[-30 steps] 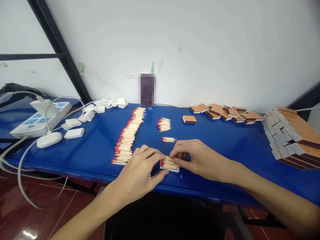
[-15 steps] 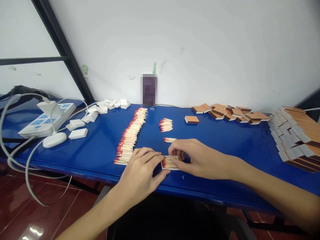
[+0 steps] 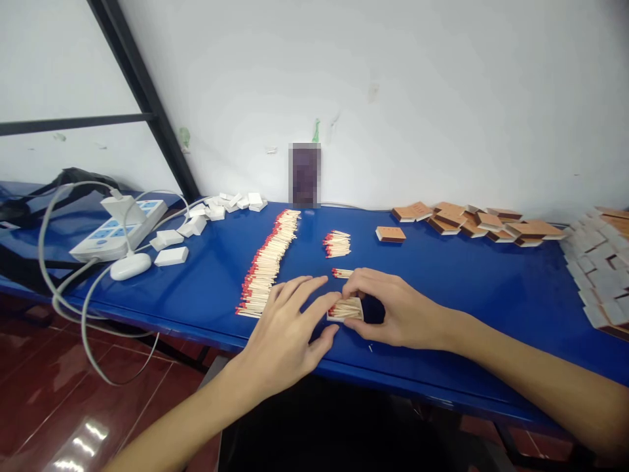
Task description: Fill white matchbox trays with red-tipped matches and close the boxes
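A small white matchbox tray [image 3: 360, 317] full of red-tipped matches [image 3: 346, 307] lies near the table's front edge. My right hand [image 3: 400, 309] grips it, thumb on the near side and fingers on the far side. To its left, my left hand [image 3: 289, 322] has its fingers spread; the index fingertip is at the tray's left corner and the thumb stands off it. Just beyond the tray is a small group of matches [image 3: 341, 273], partly hidden by my right hand. A larger cluster of matches [image 3: 338, 244] lies farther back. Left of these runs a long row of matches [image 3: 268, 265].
White empty-looking trays [image 3: 171, 256] lie at the back left, beside a power strip [image 3: 118, 229] with looping cables. One brown matchbox [image 3: 390, 234] sits apart from a pile of matchboxes [image 3: 486, 221] at the back right. Stacked boxes [image 3: 597, 262] stand at the far right.
My left thumb has come away from the tray and the left fingers have spread. My right hand now holds the tray across its sides. The whole view has shifted slightly.
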Available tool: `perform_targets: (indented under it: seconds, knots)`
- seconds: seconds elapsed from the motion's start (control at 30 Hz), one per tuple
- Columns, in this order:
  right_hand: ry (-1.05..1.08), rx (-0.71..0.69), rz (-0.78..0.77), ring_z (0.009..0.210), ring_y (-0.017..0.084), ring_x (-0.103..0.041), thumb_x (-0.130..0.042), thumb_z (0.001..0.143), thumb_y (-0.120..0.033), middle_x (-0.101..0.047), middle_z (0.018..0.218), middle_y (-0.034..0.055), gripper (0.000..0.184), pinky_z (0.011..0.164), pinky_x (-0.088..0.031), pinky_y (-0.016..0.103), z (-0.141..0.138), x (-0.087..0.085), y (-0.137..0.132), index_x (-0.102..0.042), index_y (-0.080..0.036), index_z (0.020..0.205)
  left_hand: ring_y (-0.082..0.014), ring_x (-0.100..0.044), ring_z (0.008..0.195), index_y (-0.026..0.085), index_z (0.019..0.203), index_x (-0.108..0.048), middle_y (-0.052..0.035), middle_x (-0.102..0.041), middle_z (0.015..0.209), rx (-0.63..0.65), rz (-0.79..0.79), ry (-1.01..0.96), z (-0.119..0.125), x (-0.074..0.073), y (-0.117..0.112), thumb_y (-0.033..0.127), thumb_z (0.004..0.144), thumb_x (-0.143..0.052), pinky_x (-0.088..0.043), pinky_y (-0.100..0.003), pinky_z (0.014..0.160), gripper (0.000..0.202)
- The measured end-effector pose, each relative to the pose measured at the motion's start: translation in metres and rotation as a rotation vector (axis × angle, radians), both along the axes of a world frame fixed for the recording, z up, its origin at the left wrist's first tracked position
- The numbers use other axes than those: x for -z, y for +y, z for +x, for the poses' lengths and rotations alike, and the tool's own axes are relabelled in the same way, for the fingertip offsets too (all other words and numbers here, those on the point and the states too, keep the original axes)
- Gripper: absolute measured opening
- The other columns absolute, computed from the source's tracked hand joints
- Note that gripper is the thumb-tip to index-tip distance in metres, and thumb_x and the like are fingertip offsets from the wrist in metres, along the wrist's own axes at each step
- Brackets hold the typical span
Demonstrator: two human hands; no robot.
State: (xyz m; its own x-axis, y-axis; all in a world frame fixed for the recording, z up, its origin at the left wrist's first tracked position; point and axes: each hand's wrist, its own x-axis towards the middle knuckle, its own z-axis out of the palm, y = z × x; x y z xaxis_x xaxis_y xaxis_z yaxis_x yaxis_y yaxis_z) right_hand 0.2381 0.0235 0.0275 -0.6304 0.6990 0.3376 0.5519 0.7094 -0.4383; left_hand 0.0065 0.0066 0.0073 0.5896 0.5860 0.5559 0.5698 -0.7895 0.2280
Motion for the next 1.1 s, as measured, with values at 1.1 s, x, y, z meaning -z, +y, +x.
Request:
perform_targets:
  seconds: [1.1]
  knots:
    - [-0.108, 0.342, -0.009, 0.071, 0.015, -0.054, -0.054, 0.095, -0.034, -0.059, 0.089, 0.0024, 0.029, 0.068, -0.042, 0.03, 0.021, 0.013, 0.029, -0.062, -0.021, 0.12, -0.0233, -0.055, 0.112, 0.021, 0.111, -0.06, -0.0024, -0.063, 0.12, 0.189, -0.141, 0.081, -0.003, -0.006, 0.002, 0.017, 0.099, -0.057, -0.035, -0.042, 0.096, 0.013]
